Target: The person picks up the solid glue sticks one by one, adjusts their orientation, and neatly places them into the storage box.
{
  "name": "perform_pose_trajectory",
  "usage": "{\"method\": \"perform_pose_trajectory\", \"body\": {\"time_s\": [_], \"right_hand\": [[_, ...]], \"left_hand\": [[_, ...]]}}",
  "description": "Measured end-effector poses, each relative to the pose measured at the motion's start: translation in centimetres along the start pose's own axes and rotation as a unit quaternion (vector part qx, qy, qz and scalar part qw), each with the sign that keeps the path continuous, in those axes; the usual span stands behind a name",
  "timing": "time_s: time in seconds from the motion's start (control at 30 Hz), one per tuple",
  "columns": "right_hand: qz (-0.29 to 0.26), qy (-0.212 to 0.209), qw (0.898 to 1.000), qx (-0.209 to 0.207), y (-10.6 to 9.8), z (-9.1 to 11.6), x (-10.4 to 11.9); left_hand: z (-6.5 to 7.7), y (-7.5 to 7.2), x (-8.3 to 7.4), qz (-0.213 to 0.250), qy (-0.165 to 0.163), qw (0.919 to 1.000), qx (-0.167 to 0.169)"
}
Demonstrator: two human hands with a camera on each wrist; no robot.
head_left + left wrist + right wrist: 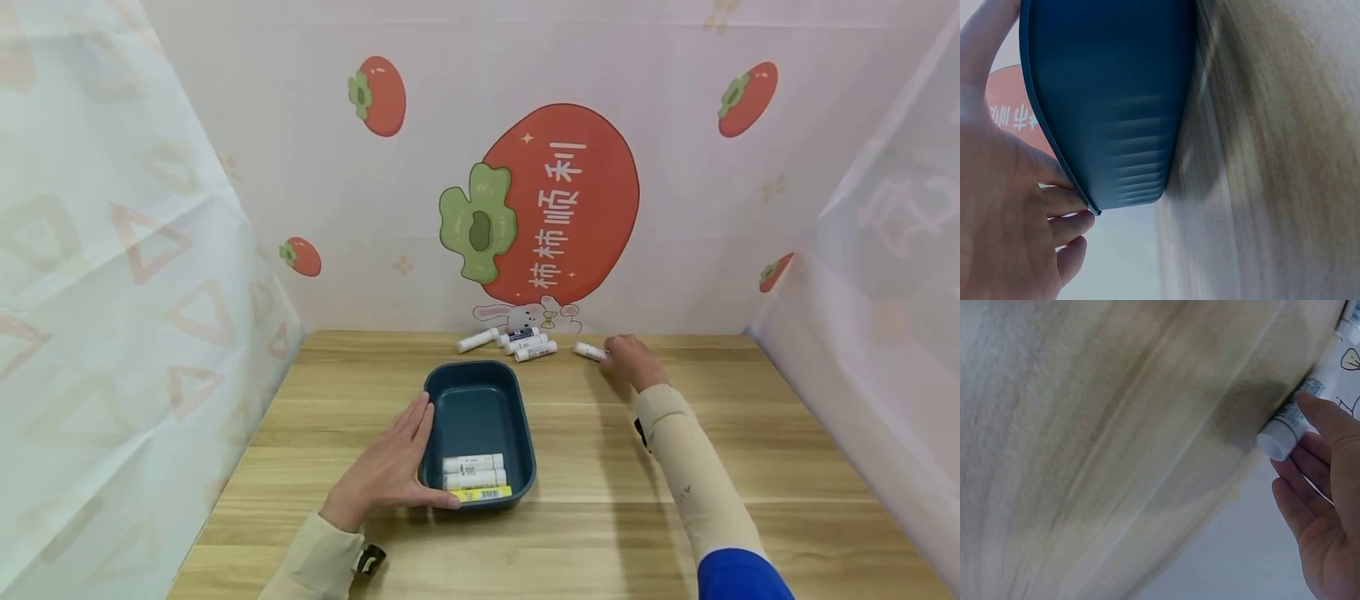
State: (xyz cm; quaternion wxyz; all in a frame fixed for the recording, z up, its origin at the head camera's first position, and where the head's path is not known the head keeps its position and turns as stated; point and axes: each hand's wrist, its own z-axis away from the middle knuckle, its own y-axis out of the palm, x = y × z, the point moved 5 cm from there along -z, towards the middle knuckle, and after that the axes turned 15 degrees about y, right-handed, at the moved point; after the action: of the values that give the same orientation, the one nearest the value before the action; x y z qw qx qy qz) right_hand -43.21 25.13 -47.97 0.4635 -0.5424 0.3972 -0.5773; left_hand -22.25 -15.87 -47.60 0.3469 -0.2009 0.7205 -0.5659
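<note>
My left hand (393, 462) rests against a deep dark-blue tray (480, 417), fingers along its left rim and thumb at its near edge. In the left wrist view, fingertips touch the tray's rim (1044, 119). Inside the tray's near end lie white tubes (474, 479) and a yellow-labelled tube (483, 493). Toward the back right, my right hand (632, 360) pinches a white capped tube (590, 352). The right wrist view shows the thumb on this printed tube (1297, 412) and fingers at its other side, close over the table.
Several similar tubes (528, 341) lie together behind the tray, one with a dark label, and a single white tube (477, 340) sits at their left. A printed backdrop (675, 250) rises along the back of the wooden table (570, 467), with patterned sheets at both sides.
</note>
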Motion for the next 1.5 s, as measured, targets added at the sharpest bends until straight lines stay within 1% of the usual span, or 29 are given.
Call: {"method": "perform_pose_trajectory", "body": {"time_s": [0.13,0.2,0.3,0.37,0.53,0.67,0.87,1.1,1.37,1.5], "right_hand": [[-0.001,0.003,1.000,-0.015,0.6,0.1,-0.4],[-0.009,0.002,1.000,-0.022,0.8,0.1,-0.4],[-0.032,0.012,0.999,-0.027,1.0,0.1,-0.5],[-0.045,0.022,0.998,-0.028,1.1,0.0,-0.6],[-0.058,0.037,0.997,-0.020,1.0,0.1,-0.6],[-0.065,0.034,0.997,-0.018,0.4,0.3,-0.4],[-0.071,0.011,0.997,-0.035,-0.4,1.0,0.3],[-0.074,-0.038,0.995,-0.054,-0.5,2.0,1.9],[-0.074,-0.083,0.992,-0.060,-0.2,3.6,3.6],[-0.077,-0.107,0.989,-0.061,-0.4,4.5,4.4]], "left_hand": [[0.0,0.1,-0.1,-0.001,0.003,1.0000,0.002],[0.0,0.2,-0.1,-0.001,0.003,1.0000,0.002],[-0.1,0.1,-0.1,0.002,0.000,1.0000,0.003],[-0.1,0.1,0.0,0.002,-0.002,1.0000,0.002],[-0.1,-0.1,-0.1,-0.003,-0.003,1.0000,-0.002],[-0.1,-0.2,-0.1,-0.005,-0.002,1.0000,-0.004],[-0.1,-0.1,-0.1,-0.007,0.000,1.0000,-0.004],[-0.1,-0.1,0.0,-0.005,0.001,1.0000,-0.004],[-0.1,-0.1,0.0,-0.012,0.003,0.9999,-0.004],[-0.1,-0.1,-0.1,-0.017,0.004,0.9998,-0.006]]}}
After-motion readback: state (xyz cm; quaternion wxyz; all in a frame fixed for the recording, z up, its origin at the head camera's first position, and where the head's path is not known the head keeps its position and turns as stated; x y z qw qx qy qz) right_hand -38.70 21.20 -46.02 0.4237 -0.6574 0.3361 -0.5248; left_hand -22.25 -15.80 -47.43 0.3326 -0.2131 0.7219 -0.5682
